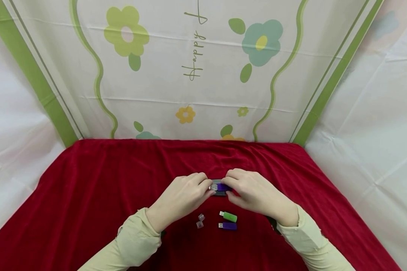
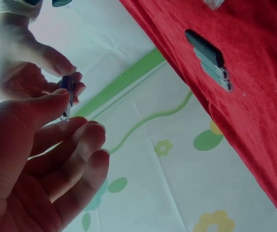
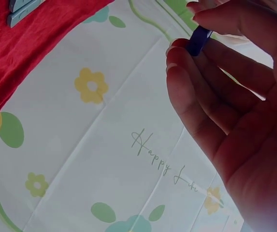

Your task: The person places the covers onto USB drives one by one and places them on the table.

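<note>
Both hands meet in mid-air, and right between the fingertips sits the held purple USB stick (image 1: 224, 187). The left hand (image 1: 186, 192) has thumb and forefinger pinching the clear cap (image 1: 214, 187) at one end, its other fingers bent loosely beneath. The right hand (image 1: 252, 190) answers from the opposite side, thumb and forefinger pinching the purple body, the remaining fingers curved side by side. How far the cap sits over the plug is hard to make out; fingertips cover both ends, and in the right wrist view only a short purple piece peeps out.

Below the fingers, on the red cloth (image 1: 105, 195), lie a black stick (image 2: 205, 47) and a grey stick (image 2: 208, 65), side by side and both capped in the left wrist view. From above, the held stick and the fingertips hide part of that pair; the right wrist view cuts it off at the top edge.

On the wearer's side of the fingers, a green stick (image 1: 230, 216) and a second purple stick (image 1: 228, 226) lie just apart, bare plugs pointing left. Left of those plugs, two loose clear caps (image 1: 199, 224) rest close together, too small to tell whether they touch. Past the fingers rises the flowered backdrop (image 1: 156, 82), its lettering running off the top edge. A clear scrap at the left wrist view's top edge is cut off, its shape unreadable.
</note>
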Demonstrator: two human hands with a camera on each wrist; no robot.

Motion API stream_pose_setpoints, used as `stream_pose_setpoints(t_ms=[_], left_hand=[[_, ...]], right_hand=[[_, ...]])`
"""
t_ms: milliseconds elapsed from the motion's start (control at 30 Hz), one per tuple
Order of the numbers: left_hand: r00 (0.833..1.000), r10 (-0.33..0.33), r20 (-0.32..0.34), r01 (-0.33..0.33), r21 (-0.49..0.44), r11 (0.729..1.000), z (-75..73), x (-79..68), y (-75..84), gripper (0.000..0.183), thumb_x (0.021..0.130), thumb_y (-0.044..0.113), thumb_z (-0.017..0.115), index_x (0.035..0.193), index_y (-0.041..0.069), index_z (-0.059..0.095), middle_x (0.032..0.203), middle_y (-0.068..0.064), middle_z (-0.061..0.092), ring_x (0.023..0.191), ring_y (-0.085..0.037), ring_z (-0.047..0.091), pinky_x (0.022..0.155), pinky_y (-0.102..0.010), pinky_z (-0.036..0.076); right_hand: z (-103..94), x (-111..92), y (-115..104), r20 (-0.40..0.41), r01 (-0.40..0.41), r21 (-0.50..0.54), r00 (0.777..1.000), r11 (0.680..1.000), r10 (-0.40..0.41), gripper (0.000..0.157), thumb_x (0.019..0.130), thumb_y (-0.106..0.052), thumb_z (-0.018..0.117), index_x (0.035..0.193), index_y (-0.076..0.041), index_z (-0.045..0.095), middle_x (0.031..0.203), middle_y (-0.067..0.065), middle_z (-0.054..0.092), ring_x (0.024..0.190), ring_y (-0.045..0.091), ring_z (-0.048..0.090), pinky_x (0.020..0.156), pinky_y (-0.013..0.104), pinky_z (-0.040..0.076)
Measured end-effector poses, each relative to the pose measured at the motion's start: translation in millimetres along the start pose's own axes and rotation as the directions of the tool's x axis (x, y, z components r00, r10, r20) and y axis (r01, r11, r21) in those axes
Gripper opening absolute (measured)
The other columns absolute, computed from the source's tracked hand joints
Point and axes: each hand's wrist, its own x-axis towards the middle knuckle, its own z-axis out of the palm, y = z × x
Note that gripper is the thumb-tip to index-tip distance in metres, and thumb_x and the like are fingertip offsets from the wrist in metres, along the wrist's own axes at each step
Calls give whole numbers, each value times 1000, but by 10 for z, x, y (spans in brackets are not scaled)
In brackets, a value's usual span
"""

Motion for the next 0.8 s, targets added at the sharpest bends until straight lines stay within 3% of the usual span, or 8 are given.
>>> stream_pose_setpoints(t_ms=[800], left_hand=[[1000, 21, 9, -22, 53, 998, -41, 11, -6, 15, 93, 21, 70, 91, 6, 68, 79, -1, 56, 65, -11, 51, 52, -22, 46]], right_hand=[[-14, 20, -50, -6, -2, 11, 1000, 1000, 2, 26, 79, 7, 72, 103, -2, 67, 95, 2, 58, 83, 13, 56, 64, 22, 51]])
